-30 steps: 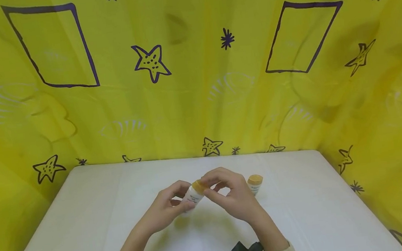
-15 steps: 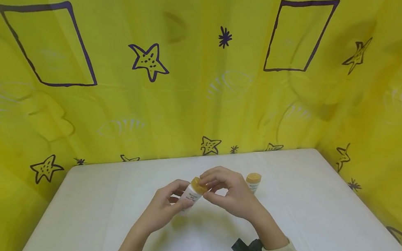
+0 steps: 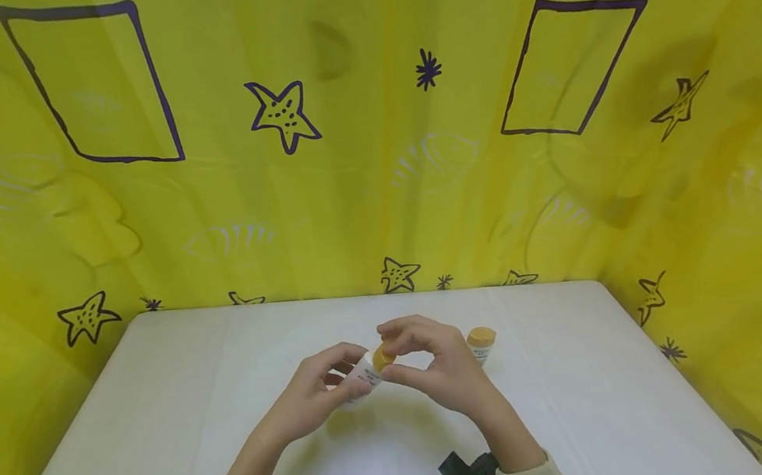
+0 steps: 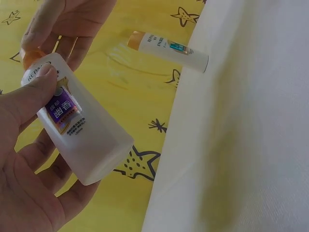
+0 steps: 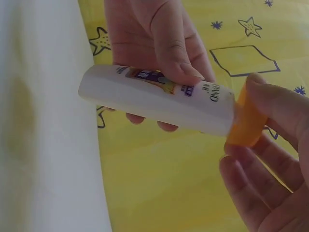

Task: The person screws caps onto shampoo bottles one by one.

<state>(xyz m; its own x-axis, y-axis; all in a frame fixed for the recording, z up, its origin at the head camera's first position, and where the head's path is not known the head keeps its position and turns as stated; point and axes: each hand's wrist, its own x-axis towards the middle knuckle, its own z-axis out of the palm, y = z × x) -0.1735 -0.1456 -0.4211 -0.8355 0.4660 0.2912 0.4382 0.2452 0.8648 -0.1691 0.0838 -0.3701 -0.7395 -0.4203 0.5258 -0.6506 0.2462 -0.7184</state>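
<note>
My left hand (image 3: 321, 389) grips a white shampoo-type bottle (image 4: 87, 130) round its body, thumb on the front near a purple label. Held slanted above the table, the bottle has its orange cap (image 5: 248, 116) toward my right hand (image 3: 437, 360). Thumb and fingers of that hand pinch the cap, which sits at the bottle's neck at a slight angle in the right wrist view. A second white bottle (image 4: 169, 50) with an orange cap and a teal label stands upright on the table, just beyond my right hand in the head view.
Under both hands lies the white tabletop (image 3: 568, 389). A yellow curtain (image 3: 350, 217) with drawn starfish and frames hangs behind and along the sides. Dark wrist mounts (image 3: 470, 474) sit at both cuffs.
The right fingers first loosened a little round the cap, then closed further over it. The cap and bottle top have turned slightly, while the left hand keeps its hold. The standing bottle stays put.
</note>
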